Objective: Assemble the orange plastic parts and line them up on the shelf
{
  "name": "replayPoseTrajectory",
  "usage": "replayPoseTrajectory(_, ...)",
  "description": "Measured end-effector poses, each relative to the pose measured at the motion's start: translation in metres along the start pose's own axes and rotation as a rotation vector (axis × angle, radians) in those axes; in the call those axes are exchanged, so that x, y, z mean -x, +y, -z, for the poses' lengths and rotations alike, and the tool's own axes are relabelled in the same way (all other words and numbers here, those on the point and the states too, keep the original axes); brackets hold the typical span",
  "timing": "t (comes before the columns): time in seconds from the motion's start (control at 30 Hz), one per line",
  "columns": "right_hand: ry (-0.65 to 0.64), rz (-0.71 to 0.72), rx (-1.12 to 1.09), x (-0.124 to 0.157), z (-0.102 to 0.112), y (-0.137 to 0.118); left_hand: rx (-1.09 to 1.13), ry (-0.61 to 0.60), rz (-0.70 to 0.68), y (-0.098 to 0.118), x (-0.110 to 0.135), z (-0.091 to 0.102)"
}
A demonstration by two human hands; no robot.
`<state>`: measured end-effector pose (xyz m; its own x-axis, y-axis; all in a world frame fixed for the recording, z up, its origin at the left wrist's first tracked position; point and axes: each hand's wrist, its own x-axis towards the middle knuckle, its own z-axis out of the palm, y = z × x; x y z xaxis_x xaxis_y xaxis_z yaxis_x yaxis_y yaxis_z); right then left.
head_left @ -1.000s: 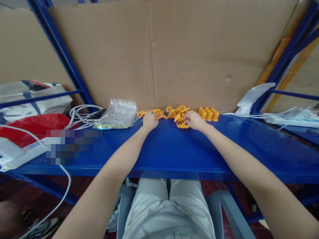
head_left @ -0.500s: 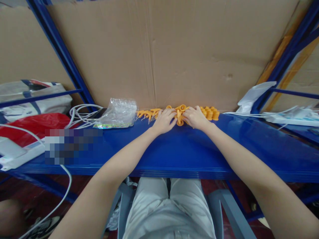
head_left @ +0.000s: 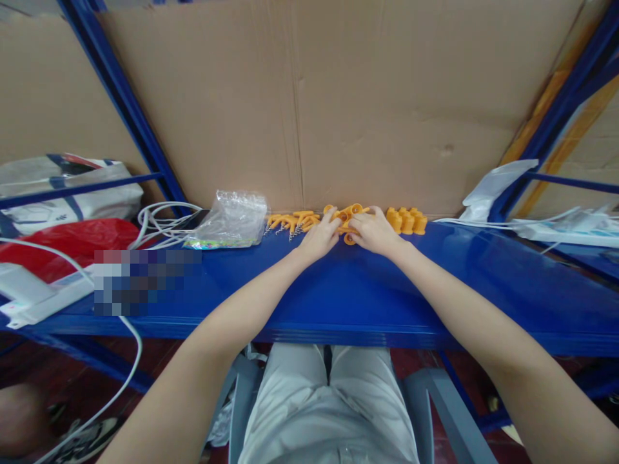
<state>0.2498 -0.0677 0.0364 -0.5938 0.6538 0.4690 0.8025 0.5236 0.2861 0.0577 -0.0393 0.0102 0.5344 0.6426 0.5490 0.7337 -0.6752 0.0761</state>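
Observation:
Against the cardboard at the back of the blue table, my left hand (head_left: 321, 236) and my right hand (head_left: 376, 231) meet at a pile of orange plastic pieces (head_left: 349, 239) with round, cup-like ends. The fingers of both hands are bent and closed on pieces of this pile; the exact parts gripped are partly hidden. Left of my left hand lies a group of thin orange pieces (head_left: 289, 222) with small metal, chain-like bits. Just right of my right hand, several thick orange pieces (head_left: 407, 220) stand close together in rows.
A clear plastic bag (head_left: 232, 219) lies left of the pieces, near coiled white cables (head_left: 167, 219). Further left are a red bag (head_left: 72, 241) and a white power strip (head_left: 53, 299). Cardboard (head_left: 367, 109) rises behind the blue table (head_left: 338, 296). White packaging (head_left: 561, 225) lies right.
Both hands have stayed at the pile while their fingers shifted. The orange pieces between them have turned, with an upright one now lying flatter. My right hand has moved slightly down.

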Motion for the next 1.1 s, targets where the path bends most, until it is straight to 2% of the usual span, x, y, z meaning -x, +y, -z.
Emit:
replayPoseTrajectory(0.2, -0.015, -0.053, -0.089, 0.006, -0.013, 0.019, 0.007, 0.022, 0.034, -0.008, 0.002, 0.004)
replayPoseTrajectory(0.33, -0.031, -0.121, -0.164, 0.004, -0.018, 0.023, -0.012, 0.040, 0.063, -0.007, 0.002, 0.010)
replayPoseTrajectory(0.5, 0.036, -0.177, -0.154, 0.000, -0.014, 0.020, -0.048, 0.041, 0.189, 0.001, 0.001, 0.015)
replayPoseTrajectory(0.6, 0.090, -0.161, -0.094, 0.001, -0.008, 0.019, -0.016, 0.071, 0.188, 0.001, -0.001, 0.013)
replayPoseTrajectory(0.7, 0.127, -0.121, -0.041, 0.002, -0.004, 0.021, 0.102, 0.145, 0.111, -0.005, -0.004, 0.007)
replayPoseTrajectory(0.77, 0.151, -0.089, -0.005, 0.003, -0.004, 0.023, 0.244, 0.150, 0.108, -0.010, -0.006, 0.002)
replayPoseTrajectory(0.9, 0.207, -0.021, 0.067, 0.002, -0.007, 0.028, 0.608, 0.042, 0.280, -0.008, -0.008, -0.001)
replayPoseTrajectory(1.1, 0.222, 0.012, 0.130, 0.004, -0.010, 0.030, 0.940, -0.060, 0.467, 0.005, -0.008, 0.011)
